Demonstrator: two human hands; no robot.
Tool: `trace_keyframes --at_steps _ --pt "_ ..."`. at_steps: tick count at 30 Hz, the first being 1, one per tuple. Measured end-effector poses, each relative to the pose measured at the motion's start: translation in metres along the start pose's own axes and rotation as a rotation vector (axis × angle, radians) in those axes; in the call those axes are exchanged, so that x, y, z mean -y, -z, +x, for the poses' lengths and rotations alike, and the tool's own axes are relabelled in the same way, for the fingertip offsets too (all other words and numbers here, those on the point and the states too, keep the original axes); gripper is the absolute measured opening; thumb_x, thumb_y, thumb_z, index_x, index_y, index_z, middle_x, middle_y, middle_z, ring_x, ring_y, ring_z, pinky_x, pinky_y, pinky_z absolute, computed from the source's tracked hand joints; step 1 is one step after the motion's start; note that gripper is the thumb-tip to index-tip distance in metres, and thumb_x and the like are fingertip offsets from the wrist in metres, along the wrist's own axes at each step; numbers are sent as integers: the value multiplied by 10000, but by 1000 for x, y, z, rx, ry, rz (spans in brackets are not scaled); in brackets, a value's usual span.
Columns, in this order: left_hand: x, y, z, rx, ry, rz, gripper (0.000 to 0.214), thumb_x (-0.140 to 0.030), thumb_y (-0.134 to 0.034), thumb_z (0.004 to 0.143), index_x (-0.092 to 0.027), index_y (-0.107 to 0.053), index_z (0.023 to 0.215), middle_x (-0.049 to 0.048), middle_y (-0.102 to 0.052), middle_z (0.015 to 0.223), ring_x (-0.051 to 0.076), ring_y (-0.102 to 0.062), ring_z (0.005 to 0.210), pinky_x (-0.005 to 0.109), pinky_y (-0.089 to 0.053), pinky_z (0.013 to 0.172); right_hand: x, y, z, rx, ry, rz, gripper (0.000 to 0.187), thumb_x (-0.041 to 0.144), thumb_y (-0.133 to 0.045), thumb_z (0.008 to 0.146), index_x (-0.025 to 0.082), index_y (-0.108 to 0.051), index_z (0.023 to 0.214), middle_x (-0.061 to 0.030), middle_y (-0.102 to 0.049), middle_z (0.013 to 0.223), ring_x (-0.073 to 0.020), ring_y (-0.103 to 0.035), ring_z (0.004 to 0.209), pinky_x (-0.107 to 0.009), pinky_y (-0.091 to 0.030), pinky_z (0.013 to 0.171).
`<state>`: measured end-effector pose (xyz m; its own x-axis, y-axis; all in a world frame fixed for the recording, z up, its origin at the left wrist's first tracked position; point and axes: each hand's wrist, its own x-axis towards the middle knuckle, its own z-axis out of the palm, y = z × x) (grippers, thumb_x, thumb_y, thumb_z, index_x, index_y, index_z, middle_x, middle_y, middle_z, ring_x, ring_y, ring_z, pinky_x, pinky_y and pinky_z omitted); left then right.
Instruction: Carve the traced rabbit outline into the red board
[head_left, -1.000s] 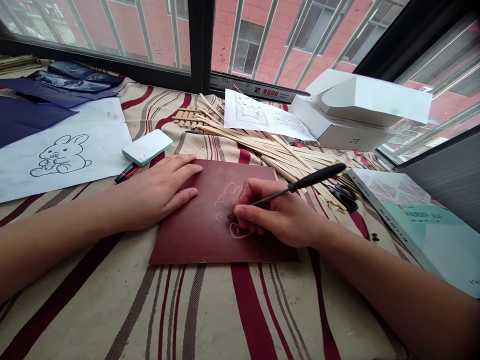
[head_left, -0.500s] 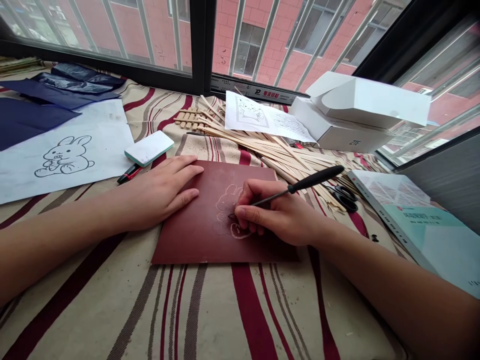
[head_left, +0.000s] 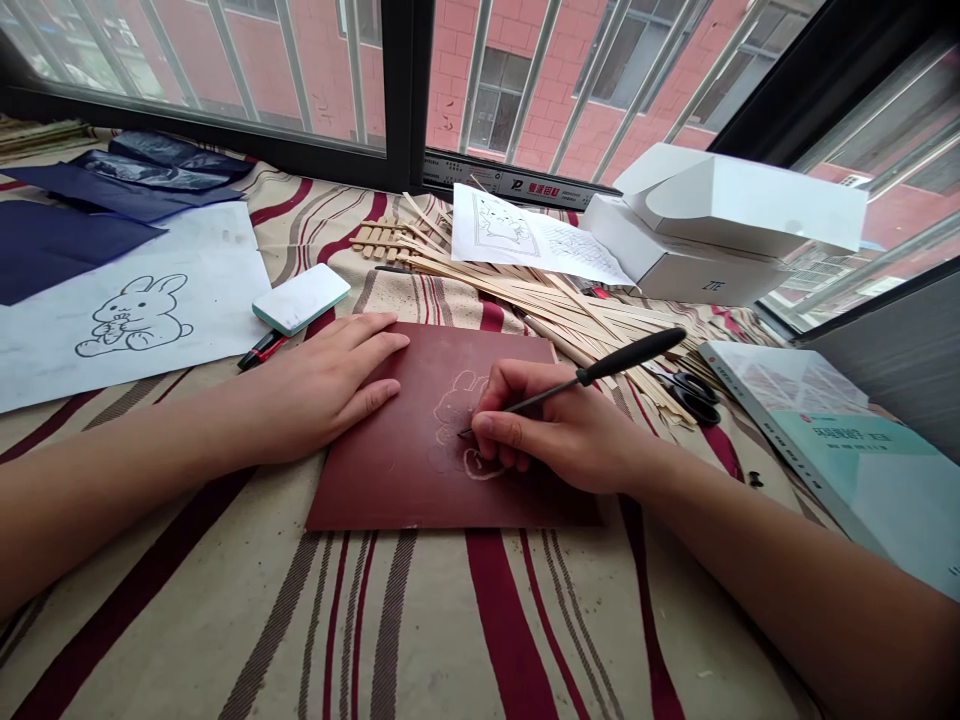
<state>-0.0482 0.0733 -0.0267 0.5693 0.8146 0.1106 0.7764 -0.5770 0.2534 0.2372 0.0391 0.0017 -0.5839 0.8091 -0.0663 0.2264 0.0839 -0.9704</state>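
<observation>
A dark red board (head_left: pixel 397 460) lies on the striped cloth in front of me, with a pale rabbit outline (head_left: pixel 454 400) scratched into it. My right hand (head_left: pixel 555 425) is closed around a thin black-handled scribing tool (head_left: pixel 600 370), whose tip touches the board at the rabbit. My left hand (head_left: pixel 322 385) lies flat on the board's upper left corner, fingers stretched out and holding nothing.
A white sheet with a rabbit drawing (head_left: pixel 135 315) and dark blue carbon papers (head_left: pixel 67 215) lie at left. A white-and-green block (head_left: pixel 301 298) and red pen (head_left: pixel 261 350) are nearby. Bamboo strips (head_left: pixel 525 290), scissors (head_left: pixel 694 395), white boxes (head_left: pixel 720 230) and a book (head_left: pixel 832 430) sit at right.
The tool tip has shifted only slightly at the rabbit outline. The left hand stays pressed on the board.
</observation>
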Motion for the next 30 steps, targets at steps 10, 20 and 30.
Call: trace_keyframes --at_steps 10,20,30 --pt "-23 18 3 155 83 18 684 -502 -297 1052 -104 -487 1574 187 -316 1761 353 -290 1647 547 -252 1370 1 -1 -2 -21 -12 -158 234 343 -685 984 175 -616 837 -35 -725 713 -88 -616 571 -168 -523 515" --pt "-22 17 1 140 67 -1 605 -456 -372 1079 -111 -501 1558 205 -333 1754 353 -308 1645 545 -276 1365 0 -1 -2 -20 -7 -164 264 376 -689 990 177 -625 828 -44 -721 700 -98 -636 572 -171 -542 510" --pt "-22 19 0 144 66 -9 612 -455 -362 1082 -101 -494 1564 214 -318 1760 353 -286 1653 558 -279 1361 -1 0 -3 -31 -18 -152 269 378 -694 989 174 -629 826 -44 -714 706 -96 -631 565 -174 -553 507"
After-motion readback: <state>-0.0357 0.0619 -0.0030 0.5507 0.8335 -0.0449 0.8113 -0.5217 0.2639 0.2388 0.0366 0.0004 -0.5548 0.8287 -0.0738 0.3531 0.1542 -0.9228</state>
